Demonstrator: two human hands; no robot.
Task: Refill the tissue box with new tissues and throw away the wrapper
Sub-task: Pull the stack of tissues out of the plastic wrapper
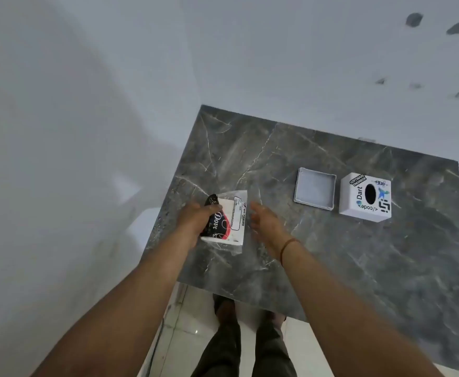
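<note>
A wrapped tissue pack [227, 220], white with a black and red printed label, is held over the left part of the grey marble table [345, 254]. My left hand [193, 224] grips its left side. My right hand [266, 224] hovers just right of the pack with fingers apart, not touching it. Farther right stands the white cube tissue box [365, 198] covered in stickers, with a dark oval slot facing up. Its shallow white square panel [315, 191] lies flat beside it on the left.
White walls stand behind and to the left of the table. A white floor shows below the table's near edge, where my legs and shoes [224, 306] are. Dark smudges mark the wall at upper right.
</note>
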